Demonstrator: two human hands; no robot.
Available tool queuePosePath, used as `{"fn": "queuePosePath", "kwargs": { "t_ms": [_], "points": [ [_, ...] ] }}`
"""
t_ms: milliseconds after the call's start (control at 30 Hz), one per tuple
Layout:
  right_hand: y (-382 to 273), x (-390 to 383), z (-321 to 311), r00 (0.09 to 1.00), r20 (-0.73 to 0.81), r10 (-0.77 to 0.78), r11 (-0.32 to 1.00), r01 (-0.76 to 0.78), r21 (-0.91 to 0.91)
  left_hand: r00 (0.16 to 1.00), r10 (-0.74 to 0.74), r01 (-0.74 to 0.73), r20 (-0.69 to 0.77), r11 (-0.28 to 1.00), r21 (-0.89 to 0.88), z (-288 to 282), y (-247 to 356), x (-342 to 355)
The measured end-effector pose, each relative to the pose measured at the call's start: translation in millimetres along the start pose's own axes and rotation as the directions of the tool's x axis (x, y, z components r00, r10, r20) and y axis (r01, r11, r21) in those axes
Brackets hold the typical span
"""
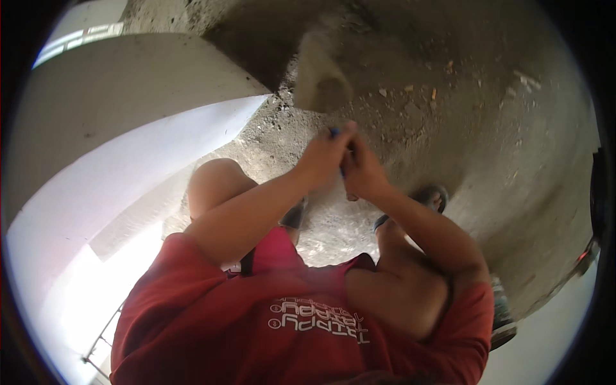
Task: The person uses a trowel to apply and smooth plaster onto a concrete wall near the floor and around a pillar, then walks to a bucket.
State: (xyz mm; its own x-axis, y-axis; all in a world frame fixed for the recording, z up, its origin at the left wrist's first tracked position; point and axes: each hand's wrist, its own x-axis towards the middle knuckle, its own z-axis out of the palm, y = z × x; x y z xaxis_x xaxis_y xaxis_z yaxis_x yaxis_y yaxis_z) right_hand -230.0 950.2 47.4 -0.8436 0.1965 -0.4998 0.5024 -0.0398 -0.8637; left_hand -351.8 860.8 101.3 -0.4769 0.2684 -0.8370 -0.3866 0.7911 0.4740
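My left hand (320, 159) is closed round a slim blue handle (334, 132), with only small bits of blue showing between the fingers. Right against it, my right hand (367, 172) is also wrapped round the handle, a little lower and to the right. Both forearms reach forward from red sleeves. Just beyond the hands is a tan, fan-shaped form (319, 80), smeared by motion. Whether it joins the handle cannot be made out, and the kind of tool is unclear.
Dusty ground (410, 128) with small stones and orange scraps spreads ahead and to the right. A pale wall or ledge (147, 122) with a sharp corner stands at left. My bent knee (221, 186) is beside it. A dark sandal (431, 197) shows below the right forearm.
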Motion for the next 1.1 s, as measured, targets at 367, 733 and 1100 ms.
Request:
{"fn": "queuePosePath", "kwargs": {
  "t_ms": [367, 733, 1100],
  "points": [
    [99, -76, -107, 0.907, 0.108, -0.406, 0.655, 0.372, -0.658, 0.746, 0.354, 0.021, -0.564, 0.834, 0.551, -67, -19, 74],
    [161, -115, -82, 0.901, -0.111, -0.42, 0.685, 0.235, -0.69, 0.709, 0.336, 0.033, -0.621, 0.863, 0.504, -43, -92, 97],
    [162, -121, -83, 0.911, -0.138, -0.39, 0.688, 0.189, -0.7, 0.711, 0.268, -0.018, -0.651, 0.931, 0.364, -42, -77, 106]
  ]
}}
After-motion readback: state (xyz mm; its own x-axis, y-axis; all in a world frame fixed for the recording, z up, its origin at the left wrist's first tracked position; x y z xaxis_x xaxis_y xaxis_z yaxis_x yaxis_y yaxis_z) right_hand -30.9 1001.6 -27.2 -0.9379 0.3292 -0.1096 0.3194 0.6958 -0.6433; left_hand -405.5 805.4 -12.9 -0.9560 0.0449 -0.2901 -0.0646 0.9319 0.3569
